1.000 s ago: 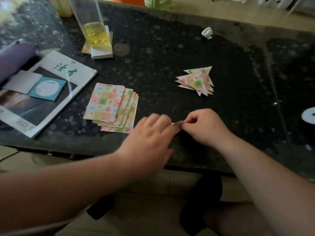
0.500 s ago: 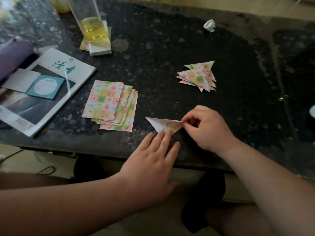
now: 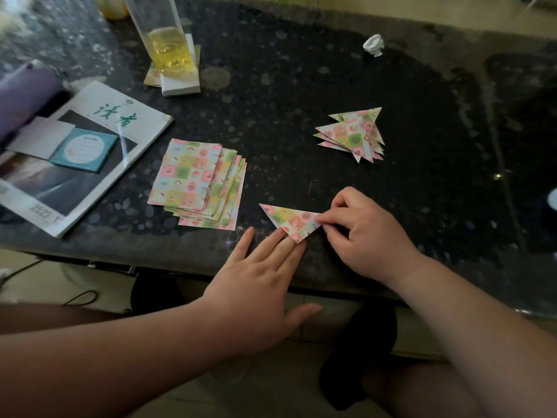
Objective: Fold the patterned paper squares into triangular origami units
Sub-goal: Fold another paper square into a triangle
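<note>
The folded triangle (image 3: 291, 220) of patterned paper lies flat near the front edge of the dark speckled table (image 3: 286, 86). The right hand (image 3: 364, 233) pinches its right corner between curled fingers and thumb. The left hand (image 3: 259, 285) lies flat with straight fingers, its fingertips (image 3: 287, 241) touching the triangle's lower point. Just to the left sits a fanned stack of unfolded squares (image 3: 196, 182); farther back on the right is a small pile of finished triangles (image 3: 352, 135). At the back stands a tall clear glass (image 3: 168, 40), its bottom part filled with yellow liquid, resting on a white block (image 3: 180, 82). A magazine (image 3: 75, 158) lies at the left edge, and a crumpled paper ball (image 3: 373, 45) sits far back.
</note>
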A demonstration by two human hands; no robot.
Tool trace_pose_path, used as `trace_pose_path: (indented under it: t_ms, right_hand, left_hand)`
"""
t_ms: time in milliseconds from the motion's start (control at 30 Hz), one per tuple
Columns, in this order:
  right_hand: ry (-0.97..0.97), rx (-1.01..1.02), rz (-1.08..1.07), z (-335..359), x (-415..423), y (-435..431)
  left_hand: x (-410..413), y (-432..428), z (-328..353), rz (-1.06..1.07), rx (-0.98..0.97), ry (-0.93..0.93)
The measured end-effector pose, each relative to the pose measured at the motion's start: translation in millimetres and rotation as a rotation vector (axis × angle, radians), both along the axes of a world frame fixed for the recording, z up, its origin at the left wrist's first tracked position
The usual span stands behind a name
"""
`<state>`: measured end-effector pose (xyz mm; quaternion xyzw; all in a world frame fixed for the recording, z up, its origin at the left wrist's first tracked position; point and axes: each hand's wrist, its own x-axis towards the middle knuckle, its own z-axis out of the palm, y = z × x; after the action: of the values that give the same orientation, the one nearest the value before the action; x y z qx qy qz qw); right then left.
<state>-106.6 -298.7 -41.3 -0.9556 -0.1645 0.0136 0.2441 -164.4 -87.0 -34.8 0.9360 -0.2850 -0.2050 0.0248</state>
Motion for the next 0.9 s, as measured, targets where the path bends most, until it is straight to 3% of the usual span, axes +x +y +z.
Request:
trace_pose_path:
  t_ms: [133,300,500,667,900]
  right_hand:
    - [-0.035,-0.087,0.009,3,-4,2]
    - [-0.033,-0.264,0.039,11,-10,8]
    - [0.206,-0.413,0.089,25,-23,19]
    - [0.379,-0.505,0.117,30,-33,31]
    - [0.362,-0.568,0.145,27,-39,43]
  left_hand:
    - [-1,12,-12,0.007,-0.122,-0.044]
    - [-5,18,-15,-0.006,-0.135,-0.156]
    - [-3,19,-8,0.000,-0.094,-0.251]
    - [0,21,-2,-0.019,-0.050,-0.244]
    - [15,19,18,0.005,-0.143,-0.159]
